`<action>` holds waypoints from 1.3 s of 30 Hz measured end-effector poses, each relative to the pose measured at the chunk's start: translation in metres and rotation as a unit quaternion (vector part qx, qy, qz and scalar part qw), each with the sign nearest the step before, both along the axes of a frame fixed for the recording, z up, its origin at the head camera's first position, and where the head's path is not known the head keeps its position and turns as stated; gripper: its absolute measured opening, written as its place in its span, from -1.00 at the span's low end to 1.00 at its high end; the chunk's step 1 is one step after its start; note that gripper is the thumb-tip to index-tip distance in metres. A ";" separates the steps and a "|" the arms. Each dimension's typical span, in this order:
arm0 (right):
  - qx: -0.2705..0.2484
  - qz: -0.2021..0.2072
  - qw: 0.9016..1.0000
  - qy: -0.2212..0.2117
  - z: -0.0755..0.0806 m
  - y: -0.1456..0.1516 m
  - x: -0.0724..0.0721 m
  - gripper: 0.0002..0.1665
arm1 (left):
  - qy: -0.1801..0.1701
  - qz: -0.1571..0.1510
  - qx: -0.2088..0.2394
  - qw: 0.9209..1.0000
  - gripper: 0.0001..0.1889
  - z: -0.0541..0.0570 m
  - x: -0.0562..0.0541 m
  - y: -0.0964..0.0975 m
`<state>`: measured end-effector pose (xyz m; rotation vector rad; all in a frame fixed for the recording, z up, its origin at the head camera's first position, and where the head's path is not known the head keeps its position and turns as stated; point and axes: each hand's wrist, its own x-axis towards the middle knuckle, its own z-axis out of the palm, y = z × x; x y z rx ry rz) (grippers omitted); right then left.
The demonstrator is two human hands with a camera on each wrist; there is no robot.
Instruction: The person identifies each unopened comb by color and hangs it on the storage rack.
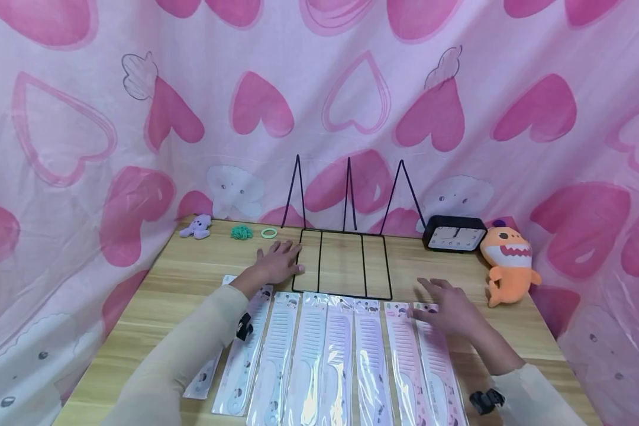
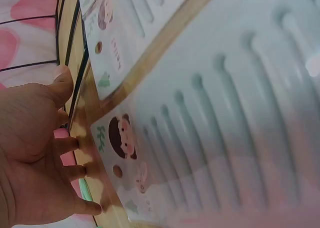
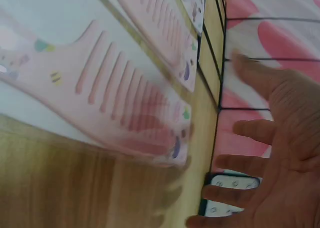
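Several combs in clear plastic sleeves lie in a fanned row along the front of the table, running from a blue comb (image 1: 278,337) through a purple comb (image 1: 370,343) to a pink comb (image 1: 435,361). Behind them stands a black wire rack (image 1: 342,232) with three upright loops at its back. My left hand (image 1: 277,263), fingers spread, is at the rack's left edge, just beyond the blue combs. Over the top end of the rightmost pink combs is my right hand (image 1: 447,305), its fingers spread and nothing held.
A black alarm clock (image 1: 454,234) and an orange shark plush (image 1: 508,260) stand at the back right. A purple plush (image 1: 197,227), a green coiled band (image 1: 241,232) and a pale green ring (image 1: 268,233) lie at the back left. A heart-patterned curtain (image 1: 309,106) hangs behind the table.
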<state>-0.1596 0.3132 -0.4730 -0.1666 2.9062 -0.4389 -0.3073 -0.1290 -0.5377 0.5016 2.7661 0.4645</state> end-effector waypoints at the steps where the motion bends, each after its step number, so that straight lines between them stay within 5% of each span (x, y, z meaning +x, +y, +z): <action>1: -0.001 -0.006 1.000 -0.018 -0.002 0.003 -0.001 0.22 | -0.004 0.000 0.002 1.000 -0.17 0.000 -0.001 -0.001; 7: 0.017 -0.024 0.997 -0.072 -0.012 0.011 0.000 -0.01 | -0.016 0.004 -0.001 1.000 -0.17 -0.004 -0.006 -0.004; 12: 0.022 -0.048 0.997 -0.060 -0.020 0.010 0.002 -0.29 | -0.022 0.008 0.009 1.000 -0.14 0.009 0.001 -0.002; 19: 0.029 -0.070 0.995 -0.064 -0.023 0.006 0.001 -0.37 | -0.010 0.014 -0.008 1.000 -0.17 0.028 0.014 0.004; 29: 0.000 -0.069 0.996 -0.063 -0.026 0.003 -0.002 -0.42 | 0.004 0.004 -0.025 1.000 -0.18 0.030 0.013 0.004; 34: -0.024 -0.078 0.995 -0.064 -0.027 0.002 0.000 -0.34 | -0.009 -0.001 -0.020 1.000 -0.18 0.028 0.010 0.004; 39: -0.039 -0.096 0.993 -0.064 -0.028 0.005 0.004 -0.27 | -0.014 -0.007 -0.022 1.000 -0.15 0.008 -0.005 0.005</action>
